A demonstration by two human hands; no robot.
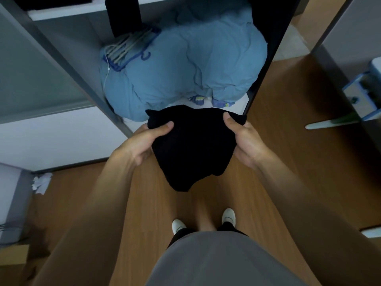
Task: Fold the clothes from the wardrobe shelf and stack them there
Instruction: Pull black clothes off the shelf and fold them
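A black garment (192,147) hangs in the air in front of the open wardrobe, bunched between both hands. My left hand (144,139) grips its left edge, thumb on top of the cloth. My right hand (242,137) grips its right edge the same way. The cloth's lower end droops toward the wooden floor. Behind it, the wardrobe's bottom compartment holds a big light-blue duvet (185,67). A white shelf (68,12) sits higher up at the top left, with dark items on it.
A bundle of white and blue hangers (129,48) lies on the duvet. Dark clothes (123,13) hang above it. The wardrobe's right door edge (266,65) stands open. Crumpled paper (41,183) lies on the floor at left, and my white shoes (227,216) show below.
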